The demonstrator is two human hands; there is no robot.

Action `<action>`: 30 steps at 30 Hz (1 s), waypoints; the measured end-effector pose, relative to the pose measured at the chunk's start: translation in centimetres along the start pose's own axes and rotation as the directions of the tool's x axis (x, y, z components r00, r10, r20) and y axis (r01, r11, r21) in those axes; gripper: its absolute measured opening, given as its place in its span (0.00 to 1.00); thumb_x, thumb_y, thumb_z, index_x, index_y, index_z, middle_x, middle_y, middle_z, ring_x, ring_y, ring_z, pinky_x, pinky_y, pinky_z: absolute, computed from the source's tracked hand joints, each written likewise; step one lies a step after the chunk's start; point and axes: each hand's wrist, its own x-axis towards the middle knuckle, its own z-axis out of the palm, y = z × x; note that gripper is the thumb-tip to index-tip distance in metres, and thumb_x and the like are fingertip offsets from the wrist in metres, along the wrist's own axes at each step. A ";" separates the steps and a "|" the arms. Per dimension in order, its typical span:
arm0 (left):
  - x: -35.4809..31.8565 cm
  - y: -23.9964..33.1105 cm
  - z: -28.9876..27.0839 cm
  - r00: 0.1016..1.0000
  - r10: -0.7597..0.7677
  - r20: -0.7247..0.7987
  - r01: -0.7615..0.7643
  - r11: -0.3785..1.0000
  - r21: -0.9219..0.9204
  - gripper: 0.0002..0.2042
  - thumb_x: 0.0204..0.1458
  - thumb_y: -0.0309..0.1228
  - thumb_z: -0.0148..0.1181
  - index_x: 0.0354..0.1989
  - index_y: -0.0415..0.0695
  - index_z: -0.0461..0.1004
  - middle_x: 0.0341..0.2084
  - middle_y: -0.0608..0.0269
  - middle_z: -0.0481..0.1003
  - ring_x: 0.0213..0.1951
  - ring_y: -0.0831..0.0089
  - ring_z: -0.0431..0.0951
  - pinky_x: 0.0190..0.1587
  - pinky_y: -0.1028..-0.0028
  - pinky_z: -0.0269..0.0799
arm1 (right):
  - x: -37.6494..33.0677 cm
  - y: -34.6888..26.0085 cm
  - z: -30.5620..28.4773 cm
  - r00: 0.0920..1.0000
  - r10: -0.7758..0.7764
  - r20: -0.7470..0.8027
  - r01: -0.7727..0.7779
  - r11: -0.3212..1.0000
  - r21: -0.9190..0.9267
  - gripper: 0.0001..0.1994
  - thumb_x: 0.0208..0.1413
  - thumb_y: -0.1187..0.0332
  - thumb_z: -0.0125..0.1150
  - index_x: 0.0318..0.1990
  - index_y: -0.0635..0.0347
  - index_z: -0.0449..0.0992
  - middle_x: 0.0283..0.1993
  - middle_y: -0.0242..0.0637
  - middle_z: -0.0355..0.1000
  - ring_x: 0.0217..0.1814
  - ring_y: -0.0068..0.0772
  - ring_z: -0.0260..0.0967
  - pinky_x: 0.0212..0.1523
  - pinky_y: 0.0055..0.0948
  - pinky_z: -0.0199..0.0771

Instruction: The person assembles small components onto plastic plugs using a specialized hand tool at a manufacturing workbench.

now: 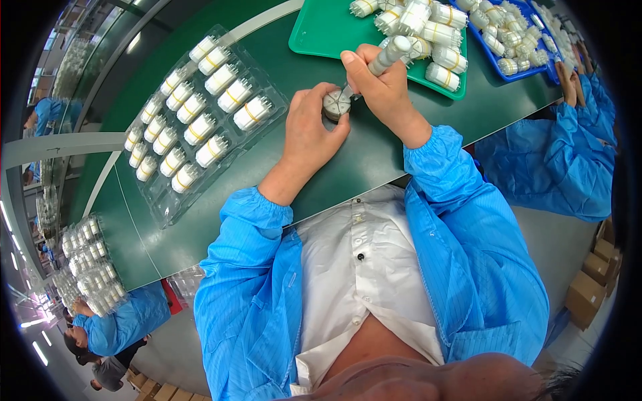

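Observation:
On the green tabletop, my left hand [313, 127] curls its thumb and fingers around a small round piece [336, 107] with a pale top marked by lines running out from its centre. My right hand [386, 93] grips a tool with a thick grey handle [390, 55], much like a screwdriver. It slants down and left toward the round piece; whether its tip touches cannot be made out. Left of my hands lies a clear plastic tray [257, 131] with rows of white cylinders [199, 129], each wrapped with a yellow band and bearing thin pins at one end.
Beyond my right hand stands a green tray [321, 33] heaped with similar white cylinders. A blue tray [500, 65] of them is farther right. Co-workers in blue sit at right [548, 160] and lower left [127, 321], the latter by stacked filled trays [90, 264]. Cardboard boxes [585, 297] stand behind.

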 end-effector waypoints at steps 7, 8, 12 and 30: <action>0.2 -0.1 0.1 1.000 0.028 0.005 -0.028 1.000 0.011 0.24 0.41 0.25 0.69 0.50 0.42 0.73 0.40 0.57 0.75 0.41 0.60 0.74 0.43 0.66 0.73 | -0.2 -0.3 0.5 1.000 0.030 -0.006 -0.030 0.998 -0.058 0.20 0.65 0.67 0.59 0.19 0.56 0.63 0.17 0.24 0.61 0.20 0.14 0.55 0.21 0.23 0.54; 0.3 0.1 0.1 0.999 0.028 -0.025 -0.028 1.000 0.004 0.23 0.40 0.26 0.71 0.48 0.42 0.72 0.41 0.56 0.74 0.42 0.58 0.74 0.44 0.64 0.72 | -0.2 -0.6 0.8 0.999 0.040 -0.029 -0.043 0.991 -0.126 0.20 0.64 0.67 0.59 0.19 0.56 0.63 0.17 0.24 0.61 0.20 0.14 0.54 0.21 0.23 0.54; -0.2 -0.7 0.2 0.993 -0.121 0.010 0.121 0.993 -0.010 0.25 0.39 0.28 0.73 0.48 0.42 0.72 0.42 0.55 0.73 0.44 0.55 0.74 0.45 0.62 0.72 | -0.3 -0.7 1.4 0.930 -0.339 0.142 0.367 0.837 -0.406 0.20 0.64 0.67 0.59 0.19 0.56 0.63 0.17 0.24 0.60 0.20 0.15 0.53 0.21 0.24 0.53; 0.1 -0.2 -0.2 0.997 -0.061 0.051 0.056 0.992 0.111 0.31 0.42 0.26 0.72 0.56 0.40 0.65 0.47 0.54 0.76 0.46 0.61 0.79 0.49 0.68 0.76 | -0.2 -0.3 0.8 0.938 -0.322 0.131 0.347 0.863 -0.367 0.20 0.64 0.67 0.59 0.19 0.56 0.62 0.18 0.24 0.63 0.20 0.15 0.52 0.21 0.25 0.53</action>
